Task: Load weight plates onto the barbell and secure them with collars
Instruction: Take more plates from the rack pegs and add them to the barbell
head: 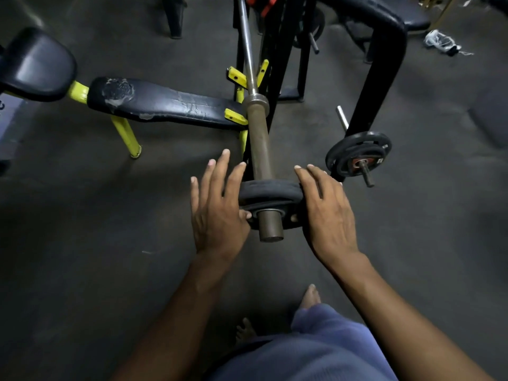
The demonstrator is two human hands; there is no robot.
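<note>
Dark rubber gym floor (82, 243), dimly lit, lay under everything in the head view.

Item: bench (165, 101), black pad cracked and worn, yellow legs, left of the rack.
Item: barbell (258, 138), resting on yellow hooks (236, 77) of the black rack (291, 50), its sleeve end pointing toward me.
Item: weight plate (270, 192), black, threaded onto the sleeve near its outer tip, well apart from the inner shoulder.
Item: spare plates (358, 154) on a storage peg, right of the barbell.
Item: collars, none seen.

My left hand (217, 210) lay against the plate's left edge, fingers extended and spread, thumb touching the plate's face. My right hand (327, 210) lay against the right edge, fingers straight, thumb on the face. Neither hand curled round the plate; both pressed it flat-handed.

Risk, as I judged it: uneven pushing could cock the plate and jam it on the sleeve; unsecured near the tip, it could slide off toward my bare feet (310, 296).
</note>
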